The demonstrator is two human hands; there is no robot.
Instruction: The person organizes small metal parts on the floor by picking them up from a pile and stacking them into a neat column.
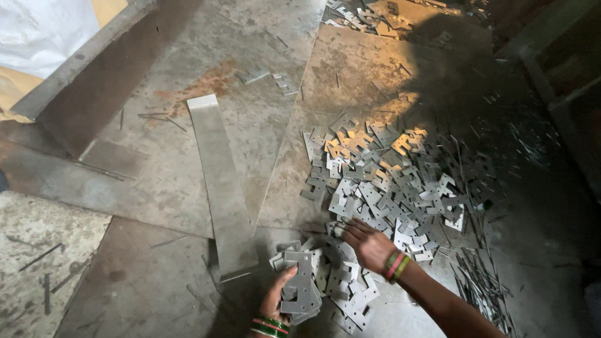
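While left hand [278, 298] grips stacked plates [301, 292], long axis upright, right hand [368, 243] spread flat on pile [388, 186]

— Are you seeing any labels, signs or screens down there?

— None are showing. The one thing looking like packaging is a white sack [32, 32], lying at the upper left corner behind a grey metal beam [77, 63].

— What shape is it taking?

— It is bulging softly, plain white, with a tan surface [4, 86] peeking out beneath it.
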